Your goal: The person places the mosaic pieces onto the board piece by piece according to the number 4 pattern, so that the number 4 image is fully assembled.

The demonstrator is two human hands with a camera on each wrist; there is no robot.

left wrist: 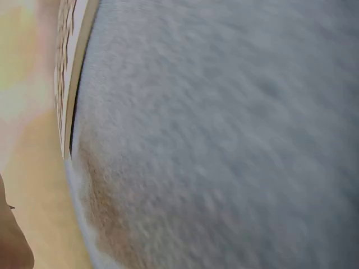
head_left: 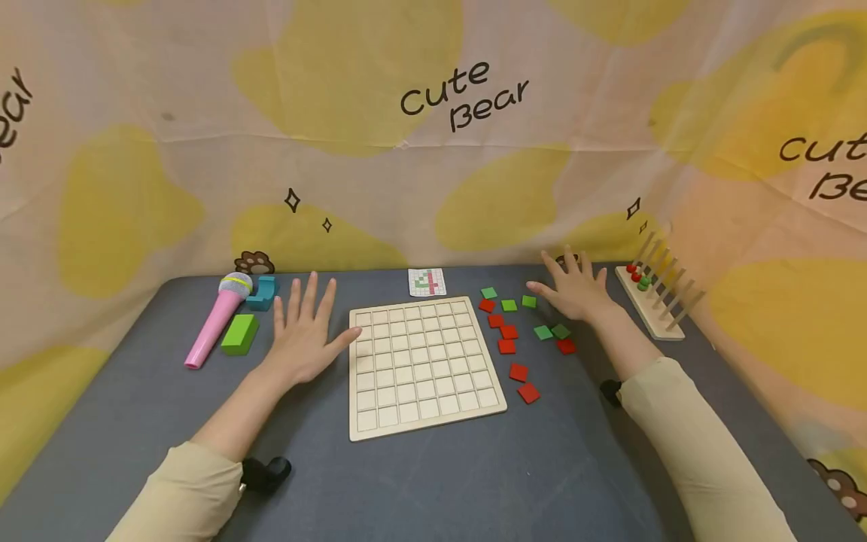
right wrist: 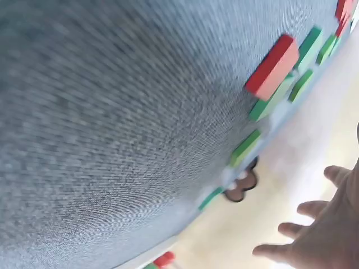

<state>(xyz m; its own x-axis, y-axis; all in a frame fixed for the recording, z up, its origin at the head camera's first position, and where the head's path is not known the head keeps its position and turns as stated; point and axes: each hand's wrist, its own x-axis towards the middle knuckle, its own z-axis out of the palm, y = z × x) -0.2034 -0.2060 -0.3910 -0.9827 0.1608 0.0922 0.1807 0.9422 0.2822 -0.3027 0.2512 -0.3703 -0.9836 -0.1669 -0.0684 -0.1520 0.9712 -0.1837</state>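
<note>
My left hand [head_left: 303, 342] is spread flat-fingered beside a wooden grid board [head_left: 428, 369], and its thumb tip overlaps the board's left edge in the head view. It holds nothing. With fingers fanned out, my right hand [head_left: 576, 290] is over the table's far right part, also holding nothing. Loose red tiles [head_left: 518, 373] and green tiles [head_left: 543, 332] lie scattered between the board and that hand. The right wrist view shows its outstretched fingers [right wrist: 317, 210] past a red tile [right wrist: 274, 67] and several green ones. The board's squares hold no tiles.
Behind the board lies a small card [head_left: 427, 283] with a red and green grid pattern. At left are a pink toy microphone [head_left: 215, 324], a green block [head_left: 240, 335] and a teal block [head_left: 263, 293]. A pegged bead rack [head_left: 650, 301] stands at right, before a patterned cloth [head_left: 352, 181].
</note>
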